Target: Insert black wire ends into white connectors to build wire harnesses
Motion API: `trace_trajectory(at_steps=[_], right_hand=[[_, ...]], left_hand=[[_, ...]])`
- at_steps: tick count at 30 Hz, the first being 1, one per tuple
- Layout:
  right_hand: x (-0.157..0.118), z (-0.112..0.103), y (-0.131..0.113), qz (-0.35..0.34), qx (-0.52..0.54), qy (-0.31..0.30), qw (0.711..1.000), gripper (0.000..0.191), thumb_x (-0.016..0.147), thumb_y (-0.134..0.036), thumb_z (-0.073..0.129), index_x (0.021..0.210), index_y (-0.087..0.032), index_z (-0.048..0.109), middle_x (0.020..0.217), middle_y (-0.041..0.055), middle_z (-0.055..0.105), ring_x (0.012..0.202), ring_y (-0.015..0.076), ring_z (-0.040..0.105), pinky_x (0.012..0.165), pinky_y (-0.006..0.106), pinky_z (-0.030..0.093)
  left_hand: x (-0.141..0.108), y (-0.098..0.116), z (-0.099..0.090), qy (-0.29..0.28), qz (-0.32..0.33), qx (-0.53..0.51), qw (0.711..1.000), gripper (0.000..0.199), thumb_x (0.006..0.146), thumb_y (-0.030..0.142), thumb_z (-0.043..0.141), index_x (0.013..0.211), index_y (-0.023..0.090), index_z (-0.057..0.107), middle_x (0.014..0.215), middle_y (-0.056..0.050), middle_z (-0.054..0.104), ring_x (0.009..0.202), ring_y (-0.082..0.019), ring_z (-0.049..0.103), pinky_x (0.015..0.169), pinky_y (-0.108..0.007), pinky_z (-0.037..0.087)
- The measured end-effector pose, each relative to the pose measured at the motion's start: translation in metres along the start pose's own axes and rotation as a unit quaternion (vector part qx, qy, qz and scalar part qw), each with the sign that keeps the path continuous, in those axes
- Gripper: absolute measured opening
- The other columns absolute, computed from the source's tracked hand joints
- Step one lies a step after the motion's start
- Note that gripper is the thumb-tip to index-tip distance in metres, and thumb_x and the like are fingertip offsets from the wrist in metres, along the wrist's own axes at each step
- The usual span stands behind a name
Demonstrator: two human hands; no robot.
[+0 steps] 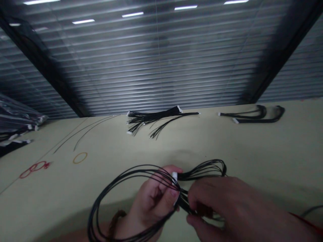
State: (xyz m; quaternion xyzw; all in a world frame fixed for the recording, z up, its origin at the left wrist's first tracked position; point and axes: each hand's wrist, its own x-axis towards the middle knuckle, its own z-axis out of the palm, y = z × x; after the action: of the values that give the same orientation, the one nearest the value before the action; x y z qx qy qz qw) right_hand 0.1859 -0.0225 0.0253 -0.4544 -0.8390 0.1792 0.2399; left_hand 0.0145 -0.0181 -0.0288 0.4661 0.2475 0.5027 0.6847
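Observation:
My left hand (156, 198) is closed around a bundle of thin black wires with white connectors, a wire harness (121, 174). Its wires loop out to the left over my wrist, and a smaller loop bends away on the right. One white connector (174, 177) shows between the thumb and fingers of my left hand. Just to the right, my right hand (217, 201) pinches the black wires close to the left thumb. Its fingertips partly hide what lies between them.
More black harnesses (153, 117) lie along the back of the pale table (113, 144), with two bent ones (257, 117) at right. Loose wires (88, 129), a yellow ring (80, 158) and red loops (34, 169) lie left. A clear bag (17, 111) sits far left. Blinds (161, 67) rise behind.

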Motion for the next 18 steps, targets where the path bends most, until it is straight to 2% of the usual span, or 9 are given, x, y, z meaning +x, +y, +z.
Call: trace_trajectory(at_steps=[3, 7, 10, 12, 16, 18], right_hand=[[-0.001, 0.005, 0.000, -0.024, 0.008, 0.009, 1.000, 0.018, 0.065, -0.005, 0.056, 0.064, -0.023, 0.058, 0.061, -0.0083, 0.060, 0.051, 0.0074, 0.050, 0.050, 0.022, 0.030], [0.003, 0.003, -0.002, 0.047, 0.011, -0.068, 0.997, 0.017, 0.073, -0.011, 0.052, 0.064, -0.023, 0.059, 0.066, -0.0072, 0.063, 0.057, 0.0098, 0.055, 0.055, 0.023, 0.033], [0.007, -0.002, -0.004, 0.068, 0.013, -0.112, 0.991, 0.018, 0.076, -0.013, 0.049, 0.064, -0.023, 0.059, 0.068, -0.0067, 0.064, 0.060, 0.0106, 0.056, 0.056, 0.023, 0.035], [0.008, -0.003, -0.004, 0.065, 0.011, -0.104, 0.992, 0.019, 0.073, -0.010, 0.050, 0.062, -0.022, 0.058, 0.066, -0.0069, 0.063, 0.058, 0.0101, 0.055, 0.054, 0.022, 0.034], [0.007, 0.004, -0.001, 0.040, -0.024, -0.034, 0.998, 0.017, 0.066, -0.007, 0.053, 0.059, -0.021, 0.057, 0.060, -0.0064, 0.061, 0.052, 0.0100, 0.052, 0.051, 0.023, 0.031], [0.005, 0.008, 0.000, 0.026, -0.023, -0.017, 0.999, 0.015, 0.065, -0.008, 0.055, 0.059, -0.021, 0.057, 0.059, -0.0067, 0.060, 0.050, 0.0096, 0.051, 0.050, 0.023, 0.030]], left_hand=[[0.000, 0.001, 0.002, 0.006, -0.011, -0.001, 1.000, 0.023, 0.084, 0.025, 0.061, 0.107, 0.026, 0.062, 0.064, 0.005, 0.050, 0.048, -0.003, 0.034, 0.043, -0.013, 0.028], [-0.002, 0.002, 0.003, 0.019, -0.033, 0.008, 0.999, 0.024, 0.083, 0.027, 0.062, 0.107, 0.024, 0.060, 0.064, 0.004, 0.051, 0.051, -0.005, 0.037, 0.044, -0.015, 0.027], [-0.003, 0.002, 0.001, 0.013, -0.038, 0.013, 0.999, 0.024, 0.084, 0.027, 0.061, 0.108, 0.023, 0.059, 0.063, 0.005, 0.048, 0.051, -0.005, 0.036, 0.045, -0.016, 0.027], [-0.003, 0.003, 0.000, 0.012, -0.045, 0.012, 0.999, 0.024, 0.085, 0.027, 0.061, 0.108, 0.023, 0.059, 0.064, 0.005, 0.048, 0.051, -0.004, 0.035, 0.045, -0.016, 0.027], [-0.002, 0.003, 0.000, 0.005, -0.047, 0.013, 0.999, 0.024, 0.084, 0.028, 0.061, 0.108, 0.023, 0.059, 0.065, 0.005, 0.048, 0.052, -0.005, 0.035, 0.047, -0.017, 0.027], [-0.002, 0.002, 0.000, 0.005, -0.037, 0.015, 0.999, 0.024, 0.083, 0.029, 0.062, 0.106, 0.023, 0.059, 0.066, 0.004, 0.049, 0.052, -0.006, 0.035, 0.047, -0.018, 0.027]])
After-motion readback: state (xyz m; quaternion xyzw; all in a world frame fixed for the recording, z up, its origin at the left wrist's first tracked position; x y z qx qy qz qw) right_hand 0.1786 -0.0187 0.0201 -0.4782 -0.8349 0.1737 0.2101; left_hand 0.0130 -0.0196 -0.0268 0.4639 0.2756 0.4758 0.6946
